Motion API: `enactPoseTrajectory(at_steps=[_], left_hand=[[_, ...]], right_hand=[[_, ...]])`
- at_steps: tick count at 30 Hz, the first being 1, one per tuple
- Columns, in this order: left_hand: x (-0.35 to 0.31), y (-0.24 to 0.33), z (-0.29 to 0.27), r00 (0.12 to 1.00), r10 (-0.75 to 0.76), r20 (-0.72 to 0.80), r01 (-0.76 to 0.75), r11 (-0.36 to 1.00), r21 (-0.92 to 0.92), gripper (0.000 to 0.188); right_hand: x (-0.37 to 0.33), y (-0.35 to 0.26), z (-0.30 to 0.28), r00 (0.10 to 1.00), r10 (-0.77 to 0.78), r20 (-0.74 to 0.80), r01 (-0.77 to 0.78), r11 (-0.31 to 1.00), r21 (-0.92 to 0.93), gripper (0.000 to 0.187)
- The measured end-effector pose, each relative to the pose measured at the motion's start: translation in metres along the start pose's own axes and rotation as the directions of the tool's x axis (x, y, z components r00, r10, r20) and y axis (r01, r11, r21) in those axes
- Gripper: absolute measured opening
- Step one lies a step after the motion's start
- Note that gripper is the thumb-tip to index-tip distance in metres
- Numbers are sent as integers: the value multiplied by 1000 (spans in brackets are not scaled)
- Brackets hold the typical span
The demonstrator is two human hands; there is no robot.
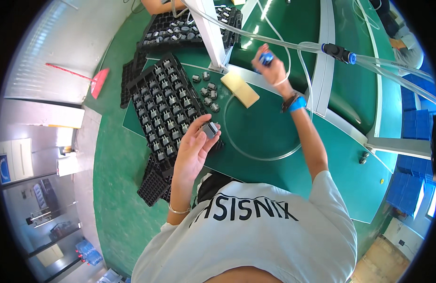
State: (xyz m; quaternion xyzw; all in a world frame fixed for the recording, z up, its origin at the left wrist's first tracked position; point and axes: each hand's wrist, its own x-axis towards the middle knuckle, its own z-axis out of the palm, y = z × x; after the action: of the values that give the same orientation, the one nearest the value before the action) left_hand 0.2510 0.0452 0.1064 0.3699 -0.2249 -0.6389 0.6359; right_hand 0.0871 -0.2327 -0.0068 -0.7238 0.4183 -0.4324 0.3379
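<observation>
My left hand (193, 148) pinches a small grey-and-black block-shaped part (210, 129) between thumb and fingers, over the right edge of a black tray (149, 134). That tray carries rows of similar parts with metal prongs. Farther off to the right, my right hand (274, 73) is closed round a small blue tool (266, 58); the fingers cover most of it, and its kind is not plain. A clear hose (289, 56) passes close by this hand. Between my hands lie several loose dark parts (211, 87) and a pale yellow block (240, 89) on the green tabletop (274, 127).
A white upright post (213, 33) and a rail (326, 61) stand at the table's far side. Clear hoses with a black-and-blue connector (339, 53) hang across the upper right. Another loaded tray (175, 35) sits at the back, near another person's arm (162, 5). Stacked black trays (153, 187) lie lower left.
</observation>
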Motion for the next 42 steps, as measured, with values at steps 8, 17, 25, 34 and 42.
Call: enactPoseTrajectory(at_steps=[8, 17, 25, 34, 42], left_hand=[[1, 0, -4, 995, 85, 45, -85, 996, 7, 30], [9, -4, 3, 976, 199, 85, -196, 980, -41, 29], [14, -6, 15, 966, 238, 98, -248, 961, 118, 33], [19, -20, 32, 938, 342, 56, -340, 939, -41, 30], [21, -24, 37, 917, 398, 14, -398, 917, -11, 27]], right_hand=[[74, 71, -48, 913, -290, -287, 49, 776, -629, 30], [22, -12, -38, 978, -135, -157, 139, 990, 19, 28], [-91, -155, -19, 820, 225, 526, -571, 351, 742, 47], [-97, -159, -10, 825, 107, 555, -565, 141, 813, 40], [-104, -181, -11, 784, 180, 594, -620, 181, 764, 45]])
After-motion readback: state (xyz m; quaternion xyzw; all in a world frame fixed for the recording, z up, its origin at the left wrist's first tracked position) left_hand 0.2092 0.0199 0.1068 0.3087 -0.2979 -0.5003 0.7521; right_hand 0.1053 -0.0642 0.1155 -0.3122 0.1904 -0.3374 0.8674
